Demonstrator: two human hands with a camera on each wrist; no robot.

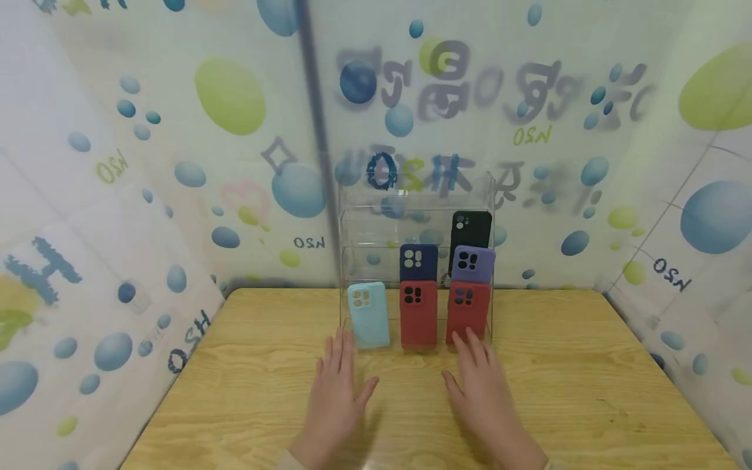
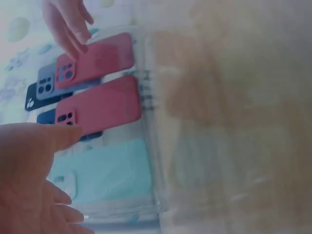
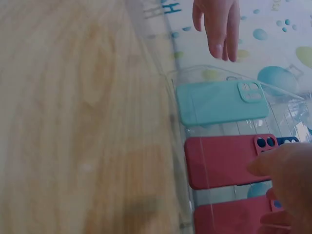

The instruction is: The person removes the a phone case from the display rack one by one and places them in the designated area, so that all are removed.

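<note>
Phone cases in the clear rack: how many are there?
6: teal, two red on the front row; navy and purple behind; black at the back. None seem hidden.

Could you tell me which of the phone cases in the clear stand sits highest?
The black case, alone on the upper tier at the right of the acrylic stand. The purple case and the navy case sit a tier lower.

**Open tabletop in front, a stocked rack behind**

We see bare light wooden table [image 1: 587, 385] left and right of both hands, free for passing. Ahead, the clear acrylic tiered display rack [image 1: 489, 196] blocks the way, its front row filled by a turquoise phone case [image 1: 369, 315] and two red phone cases [image 1: 418, 313]. Patterned walls close in on three sides.
</note>
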